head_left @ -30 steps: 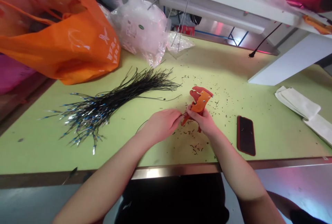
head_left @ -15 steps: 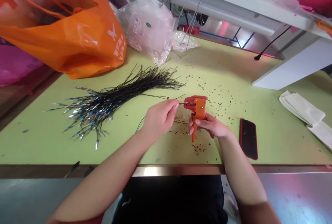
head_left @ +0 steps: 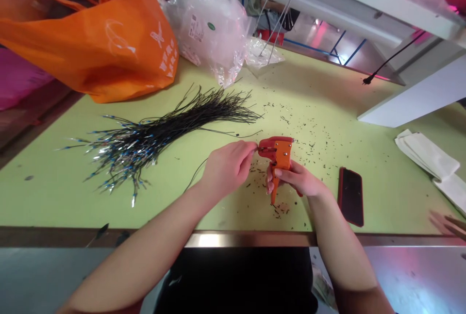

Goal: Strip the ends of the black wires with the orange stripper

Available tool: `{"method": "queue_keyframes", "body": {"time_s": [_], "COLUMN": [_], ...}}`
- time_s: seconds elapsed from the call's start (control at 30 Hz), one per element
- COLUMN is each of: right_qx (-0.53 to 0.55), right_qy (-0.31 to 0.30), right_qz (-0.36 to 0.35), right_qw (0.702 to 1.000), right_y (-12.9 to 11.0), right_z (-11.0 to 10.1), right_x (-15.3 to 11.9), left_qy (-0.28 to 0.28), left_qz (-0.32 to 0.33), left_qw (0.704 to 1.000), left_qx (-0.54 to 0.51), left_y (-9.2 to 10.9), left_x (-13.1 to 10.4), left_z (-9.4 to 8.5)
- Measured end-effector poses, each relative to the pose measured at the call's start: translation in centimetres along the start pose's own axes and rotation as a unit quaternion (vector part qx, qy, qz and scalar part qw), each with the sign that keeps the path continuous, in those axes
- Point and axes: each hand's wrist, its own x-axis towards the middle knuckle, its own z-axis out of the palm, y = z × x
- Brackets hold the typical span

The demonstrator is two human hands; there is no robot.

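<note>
My left hand [head_left: 230,166] pinches a thin black wire [head_left: 195,173] close to its end. The wire trails back under the wrist, and its tip is at the jaws of an orange and red wire stripper [head_left: 282,151]. My right hand [head_left: 296,178] is wrapped round the stripper's handles, holding it upright with the jaws facing left. Left of both hands lies a bundle of black wires [head_left: 189,117], with blue and shiny metal terminals at its left end. How deep the wire tip sits in the jaws is hard to see.
Short black scraps [head_left: 280,209] litter the green table [head_left: 218,212]. A phone [head_left: 350,196] and folded white cloth [head_left: 427,156] lie to the right. An orange bag [head_left: 120,57] and clear plastic bag [head_left: 214,27] stand behind. Blurred finger-like shapes [head_left: 455,226] show at the right edge.
My left hand has come right up to the stripper's jaws, covering the bit of wire that showed between them. Blurred finger-like shapes have appeared at the right edge. The view has shifted slightly.
</note>
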Motion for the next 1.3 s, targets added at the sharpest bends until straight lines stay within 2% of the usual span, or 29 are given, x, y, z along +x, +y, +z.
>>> {"method": "queue_keyframes", "body": {"time_s": [0.37,0.5,0.8,0.93,1.0,1.07,1.13,1.2,1.3], "right_qx": [-0.057,-0.054,-0.029,-0.017,-0.006,0.014,0.030,0.027,-0.004], "right_qy": [0.060,0.099,0.132,0.095,0.098,0.137,0.182,0.207,0.204], "right_qz": [-0.021,-0.038,-0.074,-0.071,-0.091,-0.133,-0.166,-0.175,-0.156], "right_qw": [0.996,0.993,0.988,0.993,0.991,0.982,0.969,0.962,0.966], "right_y": [0.6,1.1,1.8,1.6,1.0,0.3,-0.2,-0.1,1.0], "right_z": [0.7,1.5,3.5,2.8,1.9,0.9,0.0,-0.6,-0.5], "right_x": [0.2,0.2,1.1,1.2,0.9,0.5,0.2,0.2,0.8], "left_qy": [0.005,0.018,0.049,0.052,0.089,0.142,0.161,0.132,0.067], "left_qz": [-0.030,-0.034,-0.028,-0.044,-0.078,-0.124,-0.142,-0.119,-0.056], "left_qw": [0.999,0.999,0.998,0.997,0.992,0.981,0.976,0.984,0.996], "left_qx": [-0.014,-0.025,-0.025,-0.036,-0.044,-0.042,-0.031,-0.017,0.003], "left_y": [-0.1,-0.1,-0.1,-0.6,-1.3,-1.9,-2.1,-1.6,-0.2], "left_x": [0.2,0.1,-0.1,0.2,0.5,0.8,1.0,0.9,0.3], "left_z": [0.4,0.5,0.3,-0.1,-0.8,-1.5,-1.9,-1.6,-0.5]}}
